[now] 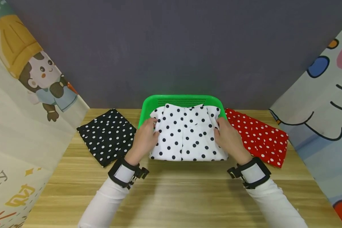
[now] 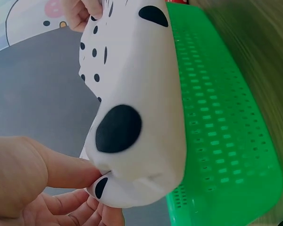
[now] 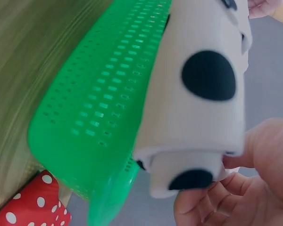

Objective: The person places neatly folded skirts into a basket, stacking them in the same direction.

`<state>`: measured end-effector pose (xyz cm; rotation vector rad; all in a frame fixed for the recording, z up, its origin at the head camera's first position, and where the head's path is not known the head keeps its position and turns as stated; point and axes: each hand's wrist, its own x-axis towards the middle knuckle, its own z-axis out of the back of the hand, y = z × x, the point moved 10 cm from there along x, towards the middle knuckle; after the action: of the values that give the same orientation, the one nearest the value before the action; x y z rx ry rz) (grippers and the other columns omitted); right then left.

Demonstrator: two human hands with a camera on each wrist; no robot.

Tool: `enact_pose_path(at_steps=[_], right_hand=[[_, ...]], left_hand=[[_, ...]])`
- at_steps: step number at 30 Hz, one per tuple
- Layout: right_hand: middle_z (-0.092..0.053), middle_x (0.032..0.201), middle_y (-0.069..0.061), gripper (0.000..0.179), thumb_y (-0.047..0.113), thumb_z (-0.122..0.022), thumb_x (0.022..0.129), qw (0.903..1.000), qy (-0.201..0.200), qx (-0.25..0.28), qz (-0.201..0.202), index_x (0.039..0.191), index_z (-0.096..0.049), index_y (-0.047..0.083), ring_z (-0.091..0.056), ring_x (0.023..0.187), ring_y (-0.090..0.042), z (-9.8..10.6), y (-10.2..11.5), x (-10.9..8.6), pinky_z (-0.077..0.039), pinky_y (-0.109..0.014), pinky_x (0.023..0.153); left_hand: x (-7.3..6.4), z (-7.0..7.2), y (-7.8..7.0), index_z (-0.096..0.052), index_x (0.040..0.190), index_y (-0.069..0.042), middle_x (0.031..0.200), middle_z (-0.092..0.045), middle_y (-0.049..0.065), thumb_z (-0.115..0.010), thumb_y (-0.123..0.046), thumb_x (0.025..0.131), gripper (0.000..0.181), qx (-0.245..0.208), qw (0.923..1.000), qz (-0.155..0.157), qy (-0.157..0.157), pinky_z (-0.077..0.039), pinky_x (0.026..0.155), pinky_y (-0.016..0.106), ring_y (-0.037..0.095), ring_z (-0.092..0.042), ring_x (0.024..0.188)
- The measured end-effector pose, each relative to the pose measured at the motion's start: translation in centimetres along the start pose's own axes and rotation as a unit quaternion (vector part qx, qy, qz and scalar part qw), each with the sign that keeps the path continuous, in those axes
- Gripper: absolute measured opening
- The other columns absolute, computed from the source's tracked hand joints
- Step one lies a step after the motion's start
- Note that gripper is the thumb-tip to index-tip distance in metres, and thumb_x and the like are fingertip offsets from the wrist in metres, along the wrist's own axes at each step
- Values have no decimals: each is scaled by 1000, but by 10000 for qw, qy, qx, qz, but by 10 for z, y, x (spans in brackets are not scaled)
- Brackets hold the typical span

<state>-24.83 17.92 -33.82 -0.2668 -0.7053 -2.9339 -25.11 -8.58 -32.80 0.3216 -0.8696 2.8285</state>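
A folded white cloth with black polka dots (image 1: 185, 134) spans the space between both hands, overlapping the green basket (image 1: 148, 104) in the head view. My left hand (image 1: 144, 134) pinches its left edge, thumb on one side and fingers on the other, as the left wrist view shows. At the opposite edge my right hand (image 1: 229, 134) grips the cloth between thumb and curled fingers. Seen from the right wrist, the cloth's folded layers (image 3: 193, 117) hang beside the perforated basket wall (image 3: 99, 99). Most of the basket's inside is hidden behind the cloth.
Left of the basket lies a folded black cloth with white dots (image 1: 109, 136). To the right, a red cloth with white dots (image 1: 259, 136) lies on the wooden table (image 1: 188, 196). A dark grey wall (image 1: 174, 47) rises behind; printed cartoon panels (image 1: 327, 104) flank both sides.
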Motion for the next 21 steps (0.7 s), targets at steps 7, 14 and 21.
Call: enact_pose_path(at_steps=[7,14,21], right_hand=[[-55,91,-19,33,12,-57,88,9999,129,-3,-20,114,-43,-3,-58,68,-27,0,0,11,-52,-34,52],[-53,92,-17,31,13,-53,91,9990,388,18,-221,115,-42,-2,-56,73,-27,1,-4,27,-52,-35,57],[-54,96,-18,32,13,-50,91,9983,535,55,-239,118,-42,-3,-54,74,-27,-2,-8,40,-51,-35,59]], left_hand=[[12,-3,2,-51,121,-1,105,-59,15,-61,-2,82,40,1,9998,73,205,-50,66,37,27,-58,87],[28,-3,2,-50,121,0,106,-58,15,-60,-3,82,40,-100,9991,159,386,-48,75,41,28,-57,92],[43,-3,2,-51,121,0,109,-59,16,-60,-3,81,40,-100,9982,217,547,-49,77,41,29,-57,95]])
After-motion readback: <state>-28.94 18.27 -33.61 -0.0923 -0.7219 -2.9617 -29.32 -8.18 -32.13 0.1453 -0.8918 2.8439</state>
